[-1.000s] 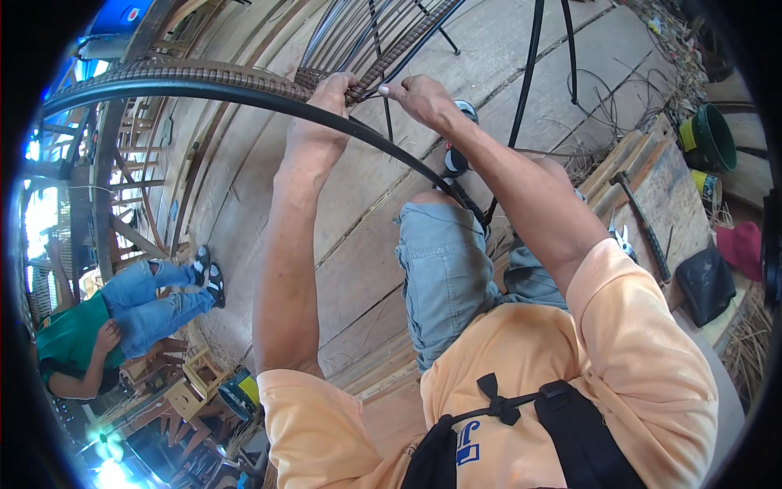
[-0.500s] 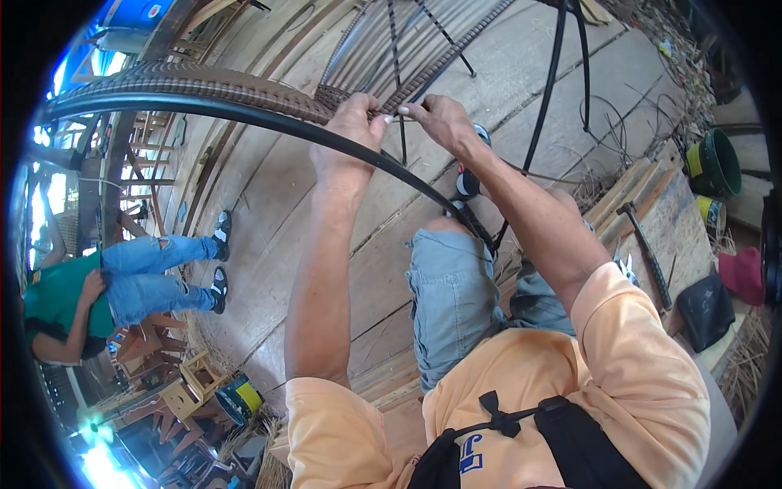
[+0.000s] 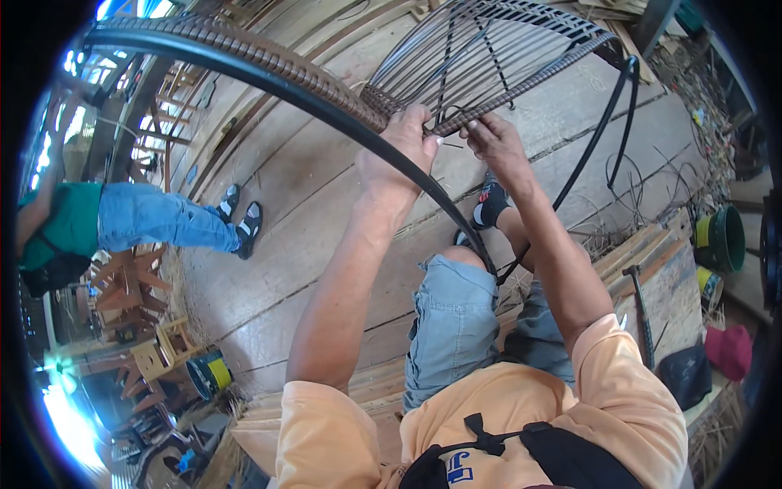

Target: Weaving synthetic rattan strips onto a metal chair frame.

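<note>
A chair frame of black metal tube (image 3: 301, 104) curves across in front of me, with brown wrapped weaving (image 3: 314, 77) along its back. Its seat (image 3: 481, 65) shows rows of brown strands stretched between wrapped side rails. My left hand (image 3: 399, 155) is closed on the woven corner where back and seat meet, behind the black tube. Just right of it, my right hand (image 3: 497, 148) is closed in a pinch at the seat's front rail (image 3: 521, 91). A thin dark strand (image 3: 453, 111) loops over the rail between the hands; its end in my right fingers is partly hidden.
At right, a hammer (image 3: 642, 314), a dark pouch (image 3: 684, 376) and a red cap (image 3: 727, 352) lie on boards. Green buckets (image 3: 721, 238) stand beyond. A person in green (image 3: 61, 224) stands at left, near wooden stools (image 3: 130, 285). Loose strands (image 3: 631, 191) lie on the plank floor.
My right hand has moved right along the rail, away from my left hand. The view has shifted, showing more of the seat. The person at left has changed stance.
</note>
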A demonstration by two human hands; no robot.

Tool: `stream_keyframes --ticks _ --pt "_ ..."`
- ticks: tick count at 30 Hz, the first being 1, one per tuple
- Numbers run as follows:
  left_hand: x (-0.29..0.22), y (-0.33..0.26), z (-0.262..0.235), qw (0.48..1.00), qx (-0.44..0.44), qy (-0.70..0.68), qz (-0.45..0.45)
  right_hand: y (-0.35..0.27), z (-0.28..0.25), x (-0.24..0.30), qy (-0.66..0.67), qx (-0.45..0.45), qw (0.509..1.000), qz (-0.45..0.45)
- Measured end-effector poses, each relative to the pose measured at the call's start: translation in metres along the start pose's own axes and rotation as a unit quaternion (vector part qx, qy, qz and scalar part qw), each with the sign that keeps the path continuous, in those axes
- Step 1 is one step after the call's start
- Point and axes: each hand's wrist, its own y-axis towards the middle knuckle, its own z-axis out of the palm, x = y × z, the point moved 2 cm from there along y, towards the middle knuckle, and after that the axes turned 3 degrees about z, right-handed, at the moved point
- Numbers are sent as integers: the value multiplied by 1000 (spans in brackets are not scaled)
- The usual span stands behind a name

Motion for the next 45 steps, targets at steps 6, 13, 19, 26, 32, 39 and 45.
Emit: stream_keyframes --ticks 6,13,19,26,32,39,45 --pt "-2 -2 -2 1000 5 -12 -1 10 -2 9 59 78 995 17" --pt "-5 -2 -3 1000 15 10 -8 12 -4 3 44 70 996 -36" --pt "-6 -4 -3 1000 10 4 -3 14 0 12 15 48 996 -68" --pt "-2 -5 -1 999 -13 -5 43 13 14 9 104 70 991 -39" --pt "5 -8 0 989 -64 -33 128 -9 17 29 -136 -76 982 -109" --pt "10 -6 6 990 -76 -29 115 -59 41 64 -222 -184 932 -222" --pt "4 -9 1 992 -90 -6 91 -45 64 87 -188 -77 965 -168"
